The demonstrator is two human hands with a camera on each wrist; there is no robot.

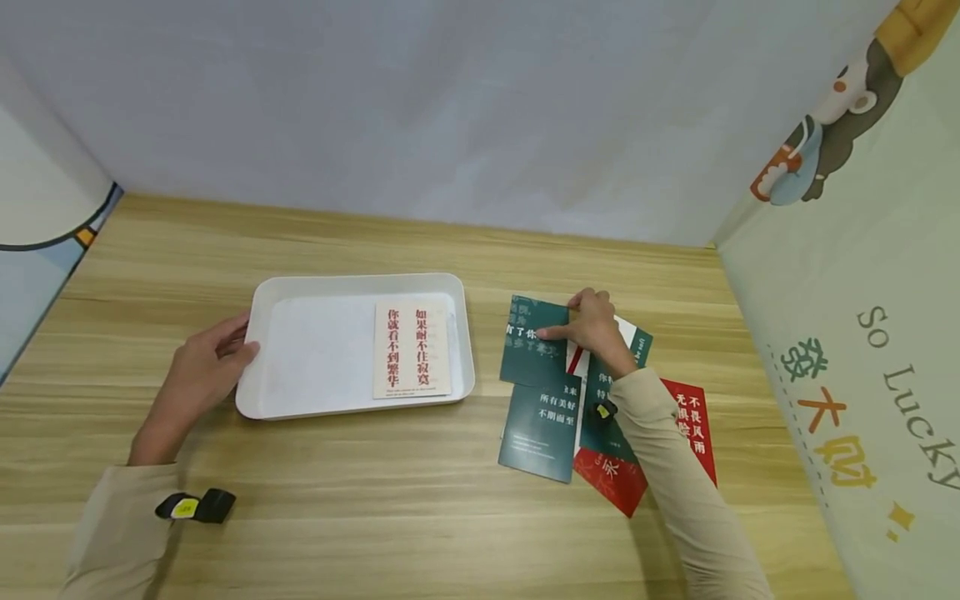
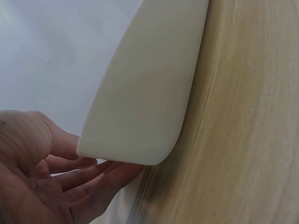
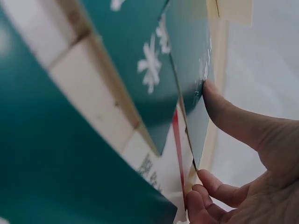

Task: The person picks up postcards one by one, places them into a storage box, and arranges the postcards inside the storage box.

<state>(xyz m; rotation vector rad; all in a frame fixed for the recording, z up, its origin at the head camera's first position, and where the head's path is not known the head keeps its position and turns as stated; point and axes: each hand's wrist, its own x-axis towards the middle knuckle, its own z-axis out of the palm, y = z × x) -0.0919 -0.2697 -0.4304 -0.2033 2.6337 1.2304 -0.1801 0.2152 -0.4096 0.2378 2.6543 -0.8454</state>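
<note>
A white tray (image 1: 322, 358) lies on the table with a cream card (image 1: 412, 350) printed in red characters at its right end. My left hand (image 1: 202, 375) grips the tray's left side, thumb at the rim; in the left wrist view its fingers (image 2: 105, 184) reach along the tray's outer wall and underside. Over a spread of cards on the right, my right hand (image 1: 596, 325) pinches a dark green card (image 1: 528, 358) by its right edge. Its thumb (image 3: 224, 109) lies on the printed face, and the other fingers are at the edge and behind.
Below the pinched card lies another green card (image 1: 538, 433). More green cards (image 1: 600, 425) and red cards (image 1: 615, 483) overlap under and beside the right forearm, one red card (image 1: 697, 425) farthest right. Wood-grain table (image 1: 337, 500) surrounds them, with a pale curtain (image 1: 420, 108) behind.
</note>
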